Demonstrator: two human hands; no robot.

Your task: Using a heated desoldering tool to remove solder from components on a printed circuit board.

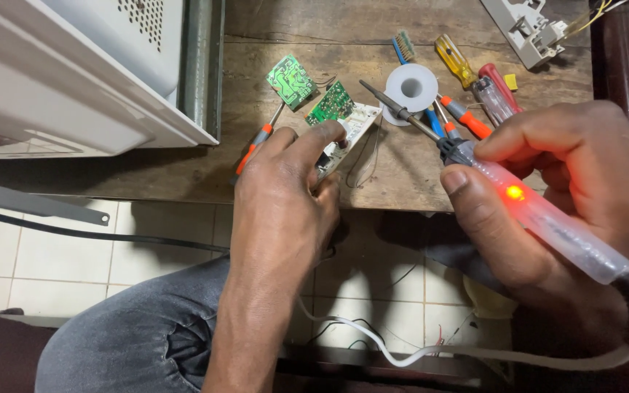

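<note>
Head view: the left hand point(285, 193) is closed around a white rectangular circuit board point(349, 131), held at the edge of the worn wooden desk point(402, 182). The right hand point(562, 189) grips a translucent soldering iron point(504, 193) with a glowing orange lamp, its metal tip pointing toward a white solder spool point(411, 86).

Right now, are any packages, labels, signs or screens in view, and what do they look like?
No packages, labels, signs or screens show.
Nearest thing: a glowing orange indicator lamp in the translucent handle of the soldering iron, held in the right hand.
</note>
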